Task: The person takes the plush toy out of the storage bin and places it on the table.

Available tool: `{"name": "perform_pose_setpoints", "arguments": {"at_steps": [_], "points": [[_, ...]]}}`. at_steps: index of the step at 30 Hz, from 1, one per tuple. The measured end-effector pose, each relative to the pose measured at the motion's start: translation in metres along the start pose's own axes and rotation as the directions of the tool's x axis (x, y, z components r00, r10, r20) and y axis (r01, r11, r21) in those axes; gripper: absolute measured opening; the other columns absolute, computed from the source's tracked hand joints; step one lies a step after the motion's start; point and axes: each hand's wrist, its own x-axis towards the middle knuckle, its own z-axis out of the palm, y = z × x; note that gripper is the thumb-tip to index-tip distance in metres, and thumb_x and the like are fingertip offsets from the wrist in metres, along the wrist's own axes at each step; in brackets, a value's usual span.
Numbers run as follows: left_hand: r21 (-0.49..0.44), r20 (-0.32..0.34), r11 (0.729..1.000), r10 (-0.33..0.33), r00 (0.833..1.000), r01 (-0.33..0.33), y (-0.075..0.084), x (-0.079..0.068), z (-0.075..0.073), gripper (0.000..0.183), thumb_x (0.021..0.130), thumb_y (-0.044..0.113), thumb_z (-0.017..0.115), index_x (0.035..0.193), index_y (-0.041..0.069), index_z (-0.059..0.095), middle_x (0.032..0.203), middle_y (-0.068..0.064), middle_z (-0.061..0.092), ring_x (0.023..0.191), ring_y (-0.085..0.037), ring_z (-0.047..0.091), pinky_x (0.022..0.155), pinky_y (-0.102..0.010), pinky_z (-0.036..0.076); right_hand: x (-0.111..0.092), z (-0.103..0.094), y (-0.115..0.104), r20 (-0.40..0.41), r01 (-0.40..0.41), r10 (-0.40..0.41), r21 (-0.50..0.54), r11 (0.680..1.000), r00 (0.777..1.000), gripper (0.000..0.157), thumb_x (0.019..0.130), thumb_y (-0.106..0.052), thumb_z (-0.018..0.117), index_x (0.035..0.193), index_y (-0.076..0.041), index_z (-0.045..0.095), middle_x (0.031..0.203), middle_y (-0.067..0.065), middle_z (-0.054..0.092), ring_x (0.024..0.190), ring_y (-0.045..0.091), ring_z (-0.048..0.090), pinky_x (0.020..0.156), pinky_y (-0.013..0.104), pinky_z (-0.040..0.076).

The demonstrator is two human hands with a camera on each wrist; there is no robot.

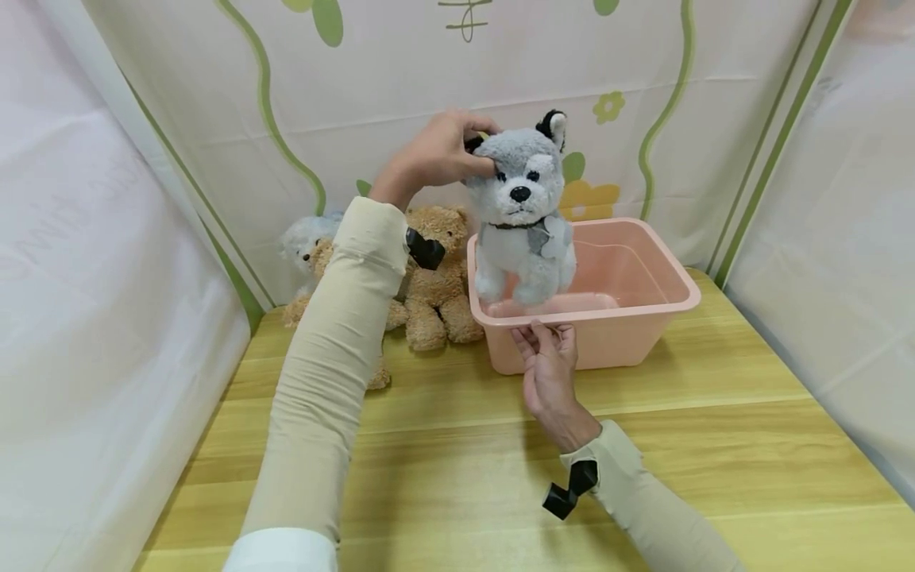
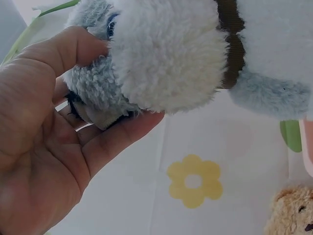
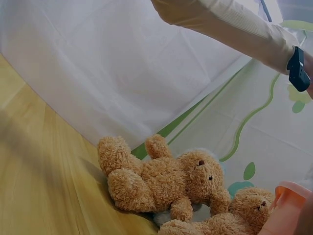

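Note:
My left hand (image 1: 443, 151) grips a grey and white plush husky dog (image 1: 525, 191) by the side of its head, with the thumb near one eye. In the left wrist view, the fingers curl beneath the toy's head (image 2: 166, 58). The dog hangs upright over the left part of a pink plastic bin (image 1: 615, 338), its paws overlapping the opening in the head view. At the bin's near side, my right hand (image 1: 550, 373) pinches the front rim, thumb up at the lip and fingers against the outer wall.
Left of the bin, a brown teddy bear (image 1: 436, 298) sits on the wooden table (image 1: 457, 461). Another brown bear (image 3: 161, 183) is partly hidden behind my left arm, beside a pale blue plush toy (image 1: 303, 238). Fabric walls (image 1: 500, 71) stand behind and at both sides.

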Motion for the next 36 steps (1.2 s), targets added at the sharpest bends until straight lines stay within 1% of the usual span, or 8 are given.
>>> {"name": "perform_pose_setpoints", "arguments": {"at_steps": [4, 7, 11, 15, 20, 26, 31, 36], "points": [[-0.041, -0.013, 0.999, -0.014, 1.000, 0.014, 0.000, -0.006, -0.009, 0.040, 0.088, 0.003, 0.067, 0.127, 0.009, 0.063, 0.116, -0.010, 0.066, 0.088, -0.017, 0.063, 0.074, -0.030, 0.056, 0.001, 0.000, 0.001, 0.001, 0.001, -0.001, -0.002, 1.000, 1.000, 0.007, 0.102, -0.006, 0.049, 0.105, -0.010, 0.044, 0.099, 0.004, 0.054, 0.086, 0.013, 0.060, 0.087, 0.025, 0.056], [-0.042, -0.028, 0.999, -0.031, 0.999, 0.030, 0.000, -0.009, -0.015, 0.040, 0.087, 0.003, 0.067, 0.126, 0.010, 0.064, 0.115, -0.008, 0.066, 0.089, -0.017, 0.063, 0.073, -0.030, 0.056, 0.001, -0.001, 0.000, 0.004, 0.001, -0.001, -0.005, 1.000, 1.000, 0.007, 0.102, -0.006, 0.049, 0.104, -0.011, 0.044, 0.099, 0.004, 0.054, 0.087, 0.014, 0.060, 0.088, 0.026, 0.055], [-0.017, -0.035, 0.999, -0.044, 0.998, 0.044, -0.002, -0.015, -0.021, 0.038, 0.087, 0.003, 0.067, 0.123, 0.012, 0.067, 0.110, -0.005, 0.066, 0.086, -0.017, 0.061, 0.071, -0.029, 0.054, 0.002, -0.002, -0.001, 0.010, 0.001, -0.001, -0.002, 1.000, 1.000, 0.007, 0.102, -0.007, 0.049, 0.106, -0.011, 0.045, 0.102, 0.005, 0.054, 0.088, 0.014, 0.059, 0.089, 0.026, 0.055], [0.018, -0.042, 0.998, -0.054, 0.998, 0.054, -0.010, -0.023, -0.028, 0.038, 0.087, 0.004, 0.067, 0.124, 0.013, 0.067, 0.107, -0.003, 0.066, 0.083, -0.016, 0.060, 0.070, -0.029, 0.054, 0.002, -0.001, 0.000, 0.008, -0.003, 0.003, 0.002, 1.000, 1.000, 0.007, 0.102, -0.007, 0.050, 0.104, -0.012, 0.045, 0.102, 0.004, 0.054, 0.088, 0.014, 0.060, 0.089, 0.026, 0.055], [0.048, -0.046, 0.996, -0.072, 0.996, 0.075, -0.019, -0.037, -0.037, 0.036, 0.088, 0.004, 0.068, 0.123, 0.012, 0.066, 0.111, -0.004, 0.066, 0.089, -0.016, 0.062, 0.073, -0.029, 0.055, 0.001, 0.000, 0.001, 0.001, -0.001, 0.001, 0.001, 1.000, 1.000, 0.009, 0.101, -0.006, 0.051, 0.100, -0.012, 0.045, 0.099, 0.003, 0.055, 0.086, 0.014, 0.060, 0.087, 0.026, 0.056], [0.038, -0.035, 0.997, -0.067, 0.997, 0.068, -0.027, -0.050, -0.042, 0.037, 0.087, 0.003, 0.067, 0.124, 0.011, 0.066, 0.117, -0.005, 0.065, 0.095, -0.016, 0.062, 0.074, -0.027, 0.056, 0.001, 0.001, 0.002, -0.017, 0.021, -0.021, 0.025, 0.999, 1.000, 0.011, 0.100, -0.003, 0.052, 0.097, -0.012, 0.047, 0.096, 0.004, 0.056, 0.083, 0.014, 0.062, 0.082, 0.026, 0.057], [0.042, -0.057, 0.996, -0.079, 0.995, 0.081, -0.032, -0.059, -0.045, 0.037, 0.088, 0.004, 0.067, 0.125, 0.011, 0.065, 0.115, -0.007, 0.066, 0.092, -0.016, 0.063, 0.072, -0.025, 0.055, 0.000, 0.001, 0.003, -0.016, 0.010, -0.010, 0.032, 0.999, 1.000, 0.011, 0.100, -0.002, 0.052, 0.097, -0.012, 0.046, 0.096, 0.004, 0.056, 0.082, 0.013, 0.062, 0.082, 0.025, 0.057], [0.063, -0.075, 0.995, -0.069, 0.995, 0.074, -0.036, -0.065, -0.049, 0.036, 0.089, 0.005, 0.066, 0.124, 0.011, 0.065, 0.119, -0.007, 0.066, 0.097, -0.014, 0.061, 0.078, -0.023, 0.052, 0.001, 0.001, 0.003, -0.010, 0.025, -0.025, 0.030, 0.999, 1.000, 0.010, 0.101, -0.003, 0.050, 0.099, -0.012, 0.047, 0.097, 0.004, 0.055, 0.083, 0.014, 0.061, 0.083, 0.025, 0.057]]}}
